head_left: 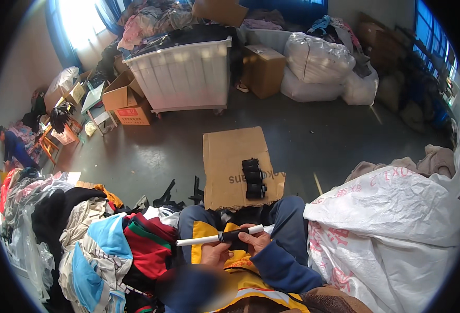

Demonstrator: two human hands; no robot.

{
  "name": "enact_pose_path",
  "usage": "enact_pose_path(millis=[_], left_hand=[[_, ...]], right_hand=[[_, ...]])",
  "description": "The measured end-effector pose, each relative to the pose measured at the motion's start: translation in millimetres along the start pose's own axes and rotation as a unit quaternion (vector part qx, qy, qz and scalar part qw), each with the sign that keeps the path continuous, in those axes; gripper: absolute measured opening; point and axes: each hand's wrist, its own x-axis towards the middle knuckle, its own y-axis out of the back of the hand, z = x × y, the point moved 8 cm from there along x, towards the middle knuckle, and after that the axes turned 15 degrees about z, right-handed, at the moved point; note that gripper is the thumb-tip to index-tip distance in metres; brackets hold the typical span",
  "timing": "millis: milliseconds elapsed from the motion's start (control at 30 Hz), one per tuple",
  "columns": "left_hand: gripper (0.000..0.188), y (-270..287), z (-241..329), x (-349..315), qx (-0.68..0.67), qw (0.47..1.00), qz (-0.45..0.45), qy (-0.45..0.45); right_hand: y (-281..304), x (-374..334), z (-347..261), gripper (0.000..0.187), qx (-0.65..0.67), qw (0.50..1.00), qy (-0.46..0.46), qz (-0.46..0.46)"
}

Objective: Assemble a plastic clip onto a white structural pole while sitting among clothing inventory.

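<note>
I hold a slim white tube (pixel 198 241) over my lap, tilted slightly up to the right. Dark material, which looks like black fabric (pixel 233 235), is wound round its middle and right part. My left hand (pixel 217 255) pinches from below, near the left end of the winding. Closed round the wound part near the tube's right end is my right hand (pixel 256 241), thumb on top. Beyond my knees a flat cardboard sheet (pixel 227 161) carries several short black rolls (pixel 254 178) in a row. A yellow garment (pixel 204 232) lies across my lap.
Heaped clothes (pixel 151 245) crowd my left side. A large white woven sack (pixel 381 219) stands close on my right. Farther off are a white wheeled bin (pixel 180 78), cardboard boxes (pixel 264 70) and stuffed plastic bags (pixel 318 60). Another person (pixel 17 146) is at the far left.
</note>
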Motion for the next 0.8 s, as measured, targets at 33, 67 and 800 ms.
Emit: enact_pose_path(millis=[33,67,800], left_hand=[[0.015,5,-2,4,-0.020,1.000,0.002,0.005],[0.015,7,-3,5,-0.039,0.999,0.004,0.011],[0.038,-1,10,-7,-0.086,0.995,-0.035,0.026]], right_hand=[[-3,-1,-1,0.026,-0.004,1.000,0.011,-0.014],[-5,-2,-2,0.027,-0.009,0.999,0.021,-0.029],[-4,2,18,0.023,-0.039,0.999,-0.014,-0.001]])
